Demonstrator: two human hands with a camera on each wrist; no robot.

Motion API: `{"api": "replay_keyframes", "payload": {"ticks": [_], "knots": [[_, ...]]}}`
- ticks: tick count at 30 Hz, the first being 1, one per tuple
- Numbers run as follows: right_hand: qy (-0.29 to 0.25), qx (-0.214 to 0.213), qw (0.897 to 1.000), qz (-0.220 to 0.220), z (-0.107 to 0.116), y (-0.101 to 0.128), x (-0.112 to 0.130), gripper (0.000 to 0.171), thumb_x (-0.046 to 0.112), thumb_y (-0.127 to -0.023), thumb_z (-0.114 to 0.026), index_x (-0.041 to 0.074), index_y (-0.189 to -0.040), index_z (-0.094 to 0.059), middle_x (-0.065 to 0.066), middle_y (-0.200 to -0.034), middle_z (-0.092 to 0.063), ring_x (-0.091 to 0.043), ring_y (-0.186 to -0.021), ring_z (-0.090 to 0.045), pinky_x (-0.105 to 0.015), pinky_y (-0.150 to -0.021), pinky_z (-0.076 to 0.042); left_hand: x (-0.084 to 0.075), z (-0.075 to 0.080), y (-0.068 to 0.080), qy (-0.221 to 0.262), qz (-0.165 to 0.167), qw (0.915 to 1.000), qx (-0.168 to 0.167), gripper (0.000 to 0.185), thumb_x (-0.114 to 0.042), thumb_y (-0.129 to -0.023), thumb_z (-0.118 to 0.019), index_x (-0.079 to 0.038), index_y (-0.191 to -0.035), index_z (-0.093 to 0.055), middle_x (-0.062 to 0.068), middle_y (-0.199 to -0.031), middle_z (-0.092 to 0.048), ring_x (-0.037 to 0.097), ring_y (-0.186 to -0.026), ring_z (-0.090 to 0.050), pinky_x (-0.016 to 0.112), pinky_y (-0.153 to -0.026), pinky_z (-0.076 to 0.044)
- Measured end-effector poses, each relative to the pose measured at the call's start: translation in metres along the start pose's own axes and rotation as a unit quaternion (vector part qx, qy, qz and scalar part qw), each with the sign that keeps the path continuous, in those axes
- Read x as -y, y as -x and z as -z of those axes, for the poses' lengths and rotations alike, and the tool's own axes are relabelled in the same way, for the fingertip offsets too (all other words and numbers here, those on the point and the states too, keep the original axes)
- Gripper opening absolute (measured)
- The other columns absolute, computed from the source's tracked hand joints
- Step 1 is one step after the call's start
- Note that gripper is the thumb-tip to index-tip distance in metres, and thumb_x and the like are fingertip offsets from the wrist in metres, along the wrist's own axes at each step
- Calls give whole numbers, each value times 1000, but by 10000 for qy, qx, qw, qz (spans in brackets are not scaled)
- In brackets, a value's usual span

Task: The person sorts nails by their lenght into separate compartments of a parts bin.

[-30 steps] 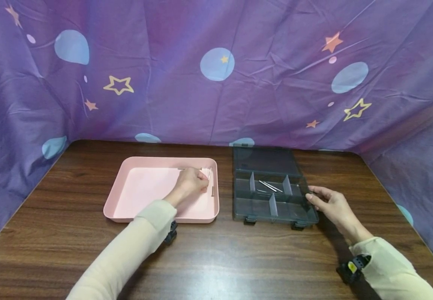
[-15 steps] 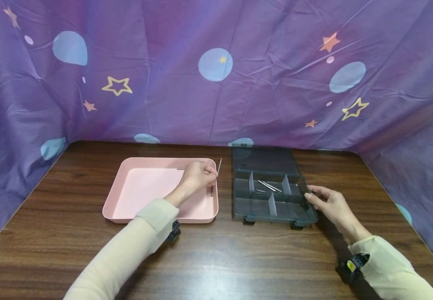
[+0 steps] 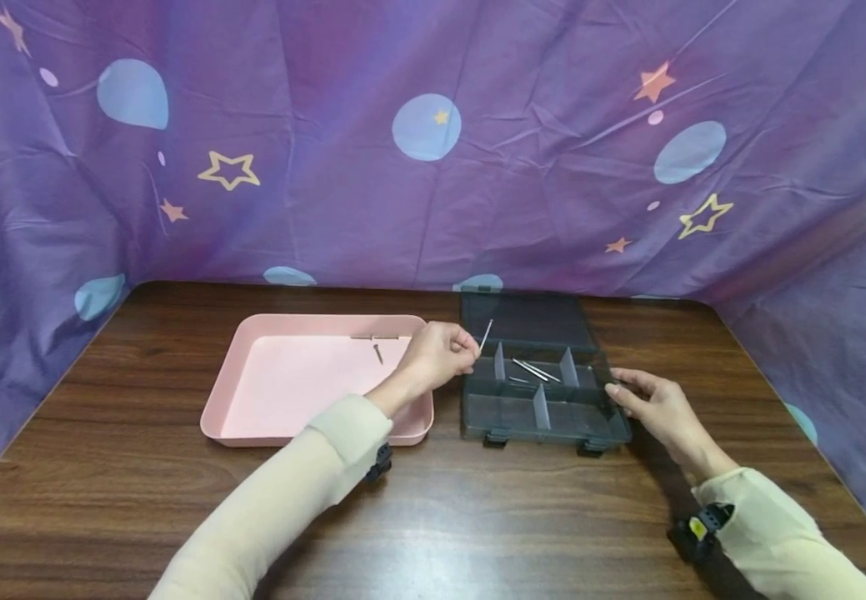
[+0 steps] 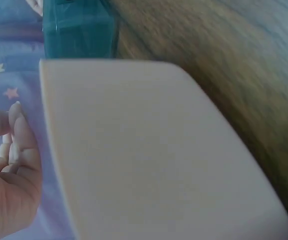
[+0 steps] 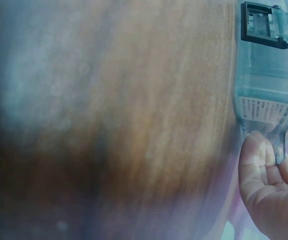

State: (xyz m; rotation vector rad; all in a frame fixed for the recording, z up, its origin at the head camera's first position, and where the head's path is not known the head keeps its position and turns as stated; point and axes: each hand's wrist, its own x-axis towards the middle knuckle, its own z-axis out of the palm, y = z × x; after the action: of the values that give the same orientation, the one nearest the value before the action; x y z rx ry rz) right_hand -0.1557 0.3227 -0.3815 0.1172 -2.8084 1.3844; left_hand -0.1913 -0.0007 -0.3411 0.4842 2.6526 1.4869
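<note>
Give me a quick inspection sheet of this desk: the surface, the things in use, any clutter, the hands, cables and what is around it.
Surface: dark wooden table, bare at the front.
Things in use: thin metal pin, pinched in the left hand over the gap between the pink tray and the grey compartment box; box lid open, a few pins in its rear middle compartment.
Clutter: two small metal pieces near the tray's far edge.
Hands: left pinches the pin; right hand grips the box's right edge.
Cables: nothing seen.
Surroundings: purple cloth with stars and pale blue blobs on three sides; a dark wrist device on the right arm.
</note>
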Motion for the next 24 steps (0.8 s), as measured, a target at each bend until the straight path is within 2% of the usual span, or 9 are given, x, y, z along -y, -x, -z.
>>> {"api": "replay_keyframes", "payload": {"ticks": [6, 14, 17, 24], "knots": [[71, 93, 9999, -115, 1, 1, 2, 52, 27, -95, -56, -10, -129, -47, 2, -98, -62, 5, -76, -54, -20, -64, -49, -8, -12, -5, -432, -247, 9988, 3, 8, -7, -82, -63, -8, -83, -71, 3, -74, -73, 6, -63, -66, 13, -58, -46], [-6, 14, 10000, -31, 0, 1, 1, 50, 26, -94, -57, -11, -128, -49, 13, -90, -59, 2, -72, -52, -20, -61, -48, -14, -25, -12, -720, -419, 9965, 85, 10, -10, -80, -64, -11, -83, -73, -1, -70, -72, 0, -60, -60, 14, -60, -44], [-37, 13, 10000, -30, 0, 0, 0, 49, 25, -95, -57, -11, -128, -48, 12, -90, -59, 3, -72, -52, -19, -61, -48, -15, -28, -13, -727, -385, 9965, 162, 11, -9, -80, -63, -12, -83, -73, -2, -69, -71, -1, -60, -58, 14, -60, -44], [83, 38, 9999, -68, 0, 0, 0, 49, 23, -95, -56, -11, -129, -48, -6, -101, -63, 7, -77, -53, -18, -64, -49, -17, -36, -16, -772, -395, 9959, 248, 10, -9, -81, -64, -12, -82, -73, -3, -68, -70, -1, -61, -58, 13, -62, -44]]}}
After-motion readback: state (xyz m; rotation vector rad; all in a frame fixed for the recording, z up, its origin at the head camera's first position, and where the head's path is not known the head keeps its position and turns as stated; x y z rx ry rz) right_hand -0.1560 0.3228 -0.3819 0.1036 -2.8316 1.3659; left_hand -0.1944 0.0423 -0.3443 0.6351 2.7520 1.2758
